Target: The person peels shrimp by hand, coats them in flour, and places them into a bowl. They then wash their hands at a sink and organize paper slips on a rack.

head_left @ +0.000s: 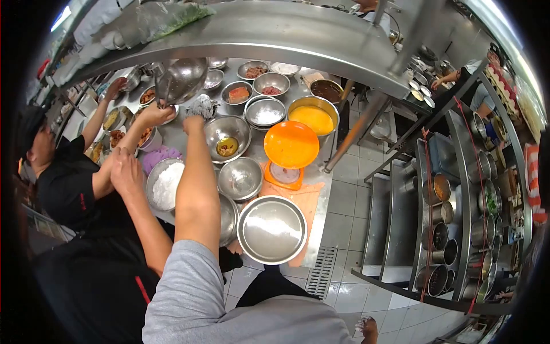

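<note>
My left hand [193, 123] reaches far over the table, fingers closed at a crumpled grey-and-white cloth [202, 106]. Just right of it is a steel bowl [213, 135] with a small dish of amber liquid [227, 146] inside. Under my left forearm sits a bowl of white powder [166, 184], with a purple mass [160, 159] behind it. Low at the bottom right, away from the table, hangs my right hand [368, 329], its fingers curled around something white and small that I cannot make out.
An orange scale [291, 145] stands near a pot of yellow liquid [312, 117] and a round steel pan [272, 230]. A co-worker's hand [156, 116] tilts a metal bowl [182, 81]; another person's hand [127, 172] is at that forearm. A shelf [246, 49] hangs overhead; a pot rack [409, 223] stands right.
</note>
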A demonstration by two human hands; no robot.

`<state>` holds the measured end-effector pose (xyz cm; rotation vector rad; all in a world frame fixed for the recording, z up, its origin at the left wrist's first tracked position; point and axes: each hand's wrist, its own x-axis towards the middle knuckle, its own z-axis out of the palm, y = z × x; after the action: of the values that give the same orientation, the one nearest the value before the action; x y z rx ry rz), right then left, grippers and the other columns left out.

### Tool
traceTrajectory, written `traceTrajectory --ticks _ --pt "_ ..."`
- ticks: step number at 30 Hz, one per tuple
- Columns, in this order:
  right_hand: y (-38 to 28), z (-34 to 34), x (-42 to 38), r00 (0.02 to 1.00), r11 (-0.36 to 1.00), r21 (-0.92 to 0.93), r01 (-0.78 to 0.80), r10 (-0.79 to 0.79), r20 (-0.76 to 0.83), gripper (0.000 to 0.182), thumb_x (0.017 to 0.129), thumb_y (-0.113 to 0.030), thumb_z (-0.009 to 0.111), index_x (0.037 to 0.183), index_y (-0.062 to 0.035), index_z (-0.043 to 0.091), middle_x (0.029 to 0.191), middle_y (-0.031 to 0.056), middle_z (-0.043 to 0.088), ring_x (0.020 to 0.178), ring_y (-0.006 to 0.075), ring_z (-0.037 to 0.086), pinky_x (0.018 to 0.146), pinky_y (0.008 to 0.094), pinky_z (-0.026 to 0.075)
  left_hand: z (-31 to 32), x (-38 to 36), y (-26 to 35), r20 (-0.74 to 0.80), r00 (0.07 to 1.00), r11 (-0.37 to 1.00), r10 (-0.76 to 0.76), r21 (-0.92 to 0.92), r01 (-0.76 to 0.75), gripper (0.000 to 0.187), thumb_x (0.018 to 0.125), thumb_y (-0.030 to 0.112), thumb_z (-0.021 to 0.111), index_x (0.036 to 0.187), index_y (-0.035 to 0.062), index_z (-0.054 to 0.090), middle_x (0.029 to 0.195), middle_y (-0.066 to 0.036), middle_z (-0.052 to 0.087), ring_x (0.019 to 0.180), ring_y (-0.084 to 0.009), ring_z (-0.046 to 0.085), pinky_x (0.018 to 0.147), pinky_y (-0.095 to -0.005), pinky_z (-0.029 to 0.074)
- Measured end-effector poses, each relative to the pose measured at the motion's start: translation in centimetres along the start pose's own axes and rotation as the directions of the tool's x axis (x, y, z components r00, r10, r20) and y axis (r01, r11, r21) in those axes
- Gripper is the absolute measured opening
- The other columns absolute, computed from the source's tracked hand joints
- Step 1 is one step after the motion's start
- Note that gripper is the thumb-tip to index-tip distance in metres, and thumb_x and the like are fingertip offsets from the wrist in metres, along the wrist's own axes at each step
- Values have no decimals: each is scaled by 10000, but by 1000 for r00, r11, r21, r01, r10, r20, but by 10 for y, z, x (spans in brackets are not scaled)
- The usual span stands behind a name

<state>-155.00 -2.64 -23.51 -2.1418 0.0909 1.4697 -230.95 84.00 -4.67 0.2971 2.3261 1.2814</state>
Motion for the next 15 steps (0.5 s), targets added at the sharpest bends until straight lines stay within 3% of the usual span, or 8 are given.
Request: traceTrajectory --ticks 1,2,3,5,6,9,12,15 --pt "-19 17 -30 999 998 -54 -16 14 -36 185 956 -150 457 1103 -87 551 932 125 636 728 290 656 577 416 556 35 96 -42 385 824 653 416 504 -565 448 809 152 617 1155 -132 593 1197 -270 624 1072 -311 646 862 -376 524" --pt "-17 15 -29 999 999 -47 -19 18 -29 185 956 -150 457 1103 -87 551 932 125 636 728 290 656 577 416 556 -11 -9 -28 386 820 646 423 507 -571 448 809 152 617 1155 -132 593 1197 -270 624 1072 -311 646 862 -376 524" --pt "-8 12 -23 999 999 -32 0 -1 -35 176 959 -151 452 1094 -92 548 934 113 638 741 279 657 574 412 553 -51 -137 -2 180 905 922 386 -26 -387 402 811 174 602 1100 -105 628 1100 -246 671 1007 -283 655 795 -405 520" --pt "16 -1 -19 999 1000 -9 14 -14 -38 168 962 -152 446 1085 -96 545 936 101 640 755 269 657 570 409 551 -80 -242 -22 355 819 875 451 -358 -326 553 812 178 620 1317 -28 523 1191 -232 625 1033 -299 619 829 -417 507" --pt "26 -9 -17 1000 998 55 14 -12 -20 162 961 -146 456 1087 -101 546 945 97 643 755 259 654 567 410 550 -106 -310 -28 413 756 858 508 -161 -488 606 819 114 620 1362 -87 441 1265 -212 595 1118 -285 593 919 -371 474" --pt "67 -37 -19 996 982 167 83 -80 -26 176 967 -177 498 1116 -98 549 958 103 650 787 255 655 591 415 545 -167 -506 -112 674 259 722 692 -632 -283 400 902 111 589 1288 32 520 1147 -67 622 1061 -176 596 881 -292 488" --pt "153 -74 5 933 931 106 350 -335 -133 243 969 -253 565 1126 -68 586 970 109 664 867 251 657 640 400 534 -204 -670 -203 908 -321 945 271 -314 -91 350 946 124 561 1284 44 521 1092 -76 645 1035 -192 620 790 -337 523" --pt "188 -114 -6 915 956 -168 241 -282 -290 375 940 -210 543 1284 -61 540 927 111 684 736 197 644 570 366 530 -211 -780 -307 830 -552 966 -87 -65 -250 346 979 140 558 1300 21 513 1173 -112 645 1036 -177 615 820 -295 508"
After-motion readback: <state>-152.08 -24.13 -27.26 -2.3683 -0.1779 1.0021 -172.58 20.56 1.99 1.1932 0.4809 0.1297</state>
